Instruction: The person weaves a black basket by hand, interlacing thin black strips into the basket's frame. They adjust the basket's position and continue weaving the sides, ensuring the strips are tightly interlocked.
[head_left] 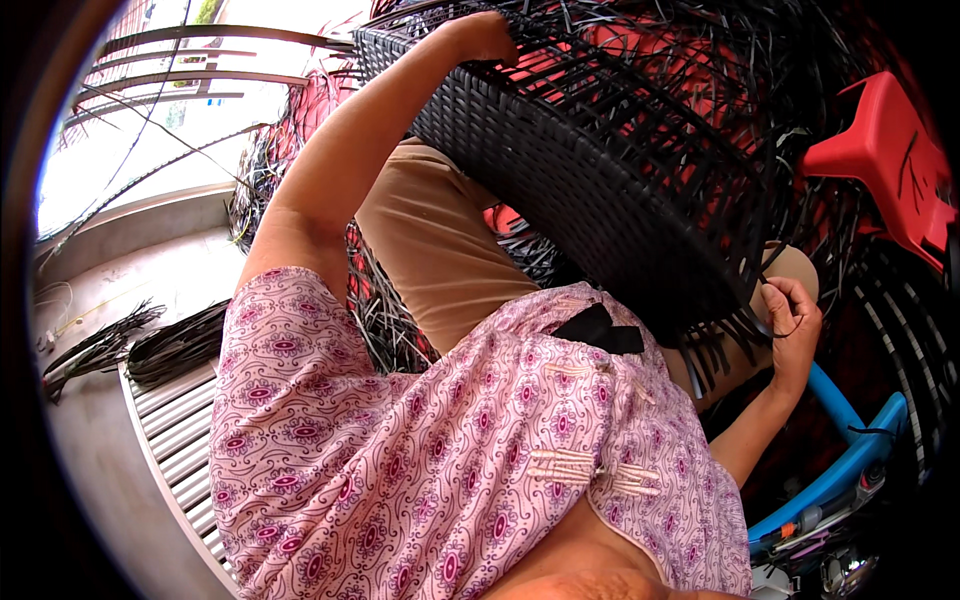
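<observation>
A black woven basket [570, 150] of flat plastic strips lies tilted across my lap, its side densely plaited and loose strip ends sticking out along its edges. At the basket's far left end, my left hand [487, 38] bends over the upper edge with curled fingers; what they grip is hidden. Beside the right end, my right hand [793, 318] pinches a thin black strip [767, 268] between thumb and fingers. Several cut strip ends [708, 362] hang below the basket's near right corner, close to my right hand.
Heaps of loose black strips [690, 60] cover the red surface beyond the basket. A red plastic stool [880, 150] is at the far right, with a blue frame [850, 470] below it. Bundled strips [180, 345] lie on a slatted white rack [180, 440] at left.
</observation>
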